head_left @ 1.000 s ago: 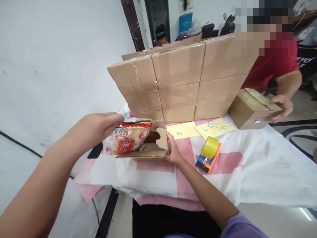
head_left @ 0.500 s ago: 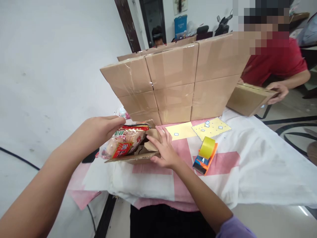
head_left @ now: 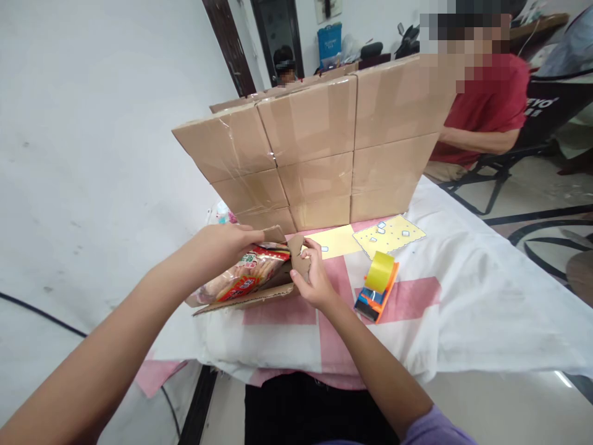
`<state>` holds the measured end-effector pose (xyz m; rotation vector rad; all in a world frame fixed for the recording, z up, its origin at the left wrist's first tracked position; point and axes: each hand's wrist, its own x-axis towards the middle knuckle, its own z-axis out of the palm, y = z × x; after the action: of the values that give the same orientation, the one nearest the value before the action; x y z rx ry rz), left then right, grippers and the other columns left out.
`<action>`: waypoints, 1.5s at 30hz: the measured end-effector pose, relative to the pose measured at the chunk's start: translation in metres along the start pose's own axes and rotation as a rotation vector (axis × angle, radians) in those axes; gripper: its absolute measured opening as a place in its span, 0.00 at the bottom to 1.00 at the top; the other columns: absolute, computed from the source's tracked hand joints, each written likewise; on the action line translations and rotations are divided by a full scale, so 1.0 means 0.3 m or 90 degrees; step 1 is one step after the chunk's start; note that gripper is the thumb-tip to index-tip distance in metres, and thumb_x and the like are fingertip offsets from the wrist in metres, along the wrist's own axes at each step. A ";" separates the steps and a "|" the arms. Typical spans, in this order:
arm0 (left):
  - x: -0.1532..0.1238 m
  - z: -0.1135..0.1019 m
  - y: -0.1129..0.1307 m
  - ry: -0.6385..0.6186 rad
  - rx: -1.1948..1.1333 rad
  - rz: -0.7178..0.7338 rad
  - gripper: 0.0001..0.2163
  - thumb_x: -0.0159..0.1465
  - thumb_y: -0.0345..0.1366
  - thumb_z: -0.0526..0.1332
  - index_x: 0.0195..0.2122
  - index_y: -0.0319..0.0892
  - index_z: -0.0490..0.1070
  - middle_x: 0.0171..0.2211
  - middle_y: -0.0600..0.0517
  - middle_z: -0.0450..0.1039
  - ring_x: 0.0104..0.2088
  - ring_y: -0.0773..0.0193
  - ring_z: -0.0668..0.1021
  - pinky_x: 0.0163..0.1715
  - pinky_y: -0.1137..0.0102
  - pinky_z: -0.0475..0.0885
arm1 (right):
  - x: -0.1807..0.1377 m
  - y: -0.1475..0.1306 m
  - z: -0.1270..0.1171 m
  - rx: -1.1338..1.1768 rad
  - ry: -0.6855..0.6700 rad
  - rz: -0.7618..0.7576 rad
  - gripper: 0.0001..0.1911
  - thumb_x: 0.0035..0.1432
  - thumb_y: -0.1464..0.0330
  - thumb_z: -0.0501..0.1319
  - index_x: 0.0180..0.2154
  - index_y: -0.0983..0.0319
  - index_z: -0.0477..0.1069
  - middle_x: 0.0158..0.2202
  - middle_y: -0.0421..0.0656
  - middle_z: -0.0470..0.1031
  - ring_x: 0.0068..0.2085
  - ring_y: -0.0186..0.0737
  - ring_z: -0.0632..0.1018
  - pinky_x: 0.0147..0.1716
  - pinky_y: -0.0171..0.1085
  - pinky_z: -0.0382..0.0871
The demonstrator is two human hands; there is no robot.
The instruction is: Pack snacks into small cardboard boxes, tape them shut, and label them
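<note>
A small open cardboard box [head_left: 259,301] lies on the cloth in front of me. A clear plastic food bag [head_left: 245,275] with red and yellow print, pale pieces showing inside, lies tilted partly within it. My left hand [head_left: 227,244] is closed over the bag's upper edge, fingertips close to the box's back flap; its thumb is hidden. At the box's right end, my right hand [head_left: 315,275] pinches the raised end flap, thumb at the near side and fingers behind. To the right sits a tape dispenser [head_left: 377,287] with a yellow roll.
Taped cardboard boxes [head_left: 319,154] form a wall behind the work area. Yellow printed sheets [head_left: 389,235] lie before it on the pink-and-white cloth [head_left: 287,340]. A person in a red shirt [head_left: 495,105] sits at the back right. A white wall [head_left: 92,123] stands left.
The bag has gone right and deeper into the box, with my left hand moving right along it. My right hand has closed on the end flap. The other person's box has left view.
</note>
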<state>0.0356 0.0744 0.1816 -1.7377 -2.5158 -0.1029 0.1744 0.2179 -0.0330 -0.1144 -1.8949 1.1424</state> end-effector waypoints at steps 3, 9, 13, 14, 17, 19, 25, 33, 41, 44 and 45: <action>0.085 0.106 0.048 -0.172 0.054 0.076 0.09 0.65 0.35 0.54 0.35 0.48 0.75 0.33 0.51 0.78 0.32 0.58 0.77 0.36 0.66 0.67 | -0.004 -0.012 0.008 0.008 -0.006 0.013 0.15 0.61 0.68 0.58 0.48 0.56 0.56 0.65 0.56 0.58 0.70 0.54 0.62 0.66 0.57 0.60; 0.137 0.231 0.034 -0.217 -0.079 0.071 0.12 0.63 0.41 0.62 0.47 0.47 0.72 0.43 0.48 0.81 0.41 0.55 0.81 0.36 0.67 0.71 | -0.005 -0.005 0.010 0.045 0.001 0.070 0.18 0.62 0.70 0.55 0.54 0.59 0.57 0.62 0.55 0.64 0.65 0.52 0.68 0.64 0.53 0.65; 0.041 0.193 -0.079 -0.120 -0.131 -0.065 0.18 0.62 0.51 0.62 0.49 0.47 0.73 0.46 0.47 0.81 0.44 0.52 0.82 0.40 0.64 0.74 | -0.009 0.007 0.012 0.038 0.005 0.107 0.23 0.64 0.70 0.54 0.59 0.61 0.58 0.62 0.55 0.67 0.65 0.52 0.69 0.66 0.52 0.64; 0.017 0.194 -0.104 -0.128 -0.137 -0.080 0.18 0.63 0.52 0.60 0.46 0.46 0.75 0.44 0.48 0.82 0.42 0.52 0.82 0.40 0.63 0.74 | -0.011 0.006 0.013 0.046 0.007 0.104 0.25 0.64 0.69 0.55 0.61 0.61 0.57 0.62 0.55 0.67 0.65 0.52 0.70 0.66 0.52 0.64; -0.026 0.237 -0.138 -0.193 -0.165 -0.048 0.16 0.65 0.48 0.56 0.40 0.45 0.80 0.40 0.47 0.83 0.39 0.54 0.81 0.40 0.63 0.74 | -0.012 -0.006 0.011 0.063 0.000 0.048 0.29 0.67 0.66 0.56 0.67 0.61 0.55 0.65 0.54 0.66 0.66 0.52 0.69 0.66 0.54 0.64; -0.032 0.274 -0.131 -0.211 -0.179 -0.023 0.17 0.66 0.47 0.54 0.37 0.45 0.80 0.37 0.47 0.83 0.36 0.55 0.80 0.38 0.64 0.73 | -0.008 -0.016 0.005 0.053 -0.038 -0.010 0.29 0.69 0.63 0.55 0.68 0.58 0.57 0.67 0.51 0.66 0.67 0.52 0.67 0.67 0.55 0.62; -0.118 0.257 -0.130 -0.145 -0.190 -0.095 0.22 0.68 0.54 0.55 0.50 0.48 0.80 0.48 0.47 0.83 0.47 0.50 0.82 0.49 0.61 0.74 | 0.012 -0.020 -0.010 -0.026 -0.182 -0.067 0.25 0.75 0.56 0.45 0.64 0.54 0.68 0.68 0.42 0.69 0.68 0.51 0.63 0.69 0.57 0.58; -0.369 0.346 -0.216 0.224 -0.175 -0.150 0.21 0.68 0.55 0.56 0.51 0.49 0.77 0.58 0.46 0.77 0.63 0.48 0.74 0.67 0.52 0.63 | 0.026 0.006 -0.001 -0.093 -0.191 -0.073 0.24 0.75 0.57 0.45 0.60 0.56 0.72 0.65 0.46 0.71 0.65 0.51 0.65 0.67 0.58 0.60; -0.248 0.470 -0.210 0.432 -0.325 -0.467 0.50 0.56 0.56 0.70 0.72 0.36 0.50 0.71 0.28 0.51 0.71 0.37 0.61 0.68 0.45 0.63 | 0.015 0.014 0.014 -0.116 -0.179 -0.063 0.19 0.73 0.62 0.51 0.56 0.61 0.72 0.63 0.53 0.71 0.66 0.54 0.64 0.66 0.60 0.62; -0.251 0.475 -0.185 0.524 -0.290 -0.436 0.46 0.55 0.54 0.72 0.70 0.39 0.57 0.71 0.31 0.50 0.72 0.39 0.59 0.67 0.46 0.66 | 0.011 0.010 0.016 -0.106 -0.181 -0.050 0.18 0.70 0.63 0.56 0.58 0.59 0.71 0.63 0.50 0.71 0.67 0.55 0.63 0.66 0.59 0.64; -0.255 0.473 -0.172 0.548 -0.269 -0.402 0.42 0.57 0.53 0.72 0.68 0.42 0.60 0.71 0.33 0.51 0.73 0.42 0.59 0.67 0.47 0.66 | 0.011 0.010 0.017 -0.104 -0.184 -0.049 0.19 0.69 0.63 0.58 0.58 0.58 0.71 0.63 0.50 0.71 0.67 0.55 0.63 0.66 0.60 0.64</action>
<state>0.0100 -0.0007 0.0320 -0.6164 -2.2814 -1.1883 0.1677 0.2177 -0.0340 0.0361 -2.2274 0.9919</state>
